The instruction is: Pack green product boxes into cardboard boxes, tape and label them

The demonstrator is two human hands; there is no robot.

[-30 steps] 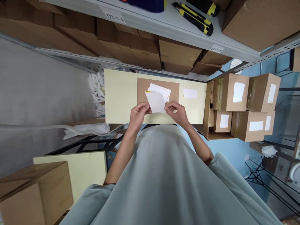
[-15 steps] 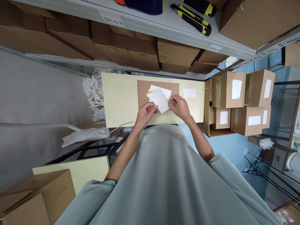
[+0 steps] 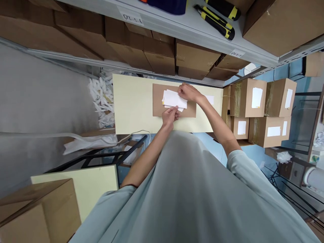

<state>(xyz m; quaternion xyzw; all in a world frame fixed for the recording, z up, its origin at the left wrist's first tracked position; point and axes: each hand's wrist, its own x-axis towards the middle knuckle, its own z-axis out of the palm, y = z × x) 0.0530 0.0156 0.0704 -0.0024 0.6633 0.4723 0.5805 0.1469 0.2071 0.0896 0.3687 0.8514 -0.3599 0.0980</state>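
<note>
A white paper sheet (image 3: 174, 98) with a small yellow mark at its left corner lies over at least one other white sheet, above a flat brown cardboard piece (image 3: 157, 103). My left hand (image 3: 170, 116) pinches the sheet's near edge between thumb and finger. At its far right corner is my right hand (image 3: 187, 92), the fingers closed on the sheet; the fingertips are partly hidden. Another white sheet (image 3: 210, 99) lies on the pale yellow table (image 3: 133, 104), partly behind my right forearm.
Cartons with white labels (image 3: 255, 98) are stacked at the table's right end. A shelf (image 3: 162, 27) with brown boxes runs along the far side, a yellow-black utility knife (image 3: 217, 23) on it. White scraps (image 3: 101, 101) lie left of the table. An open carton (image 3: 40, 209) stands lower left.
The upper sheet has turned from a tilted position to lie nearly level with the one beneath. My right hand has moved to its far corner, and my left hand rightward along the near edge.
</note>
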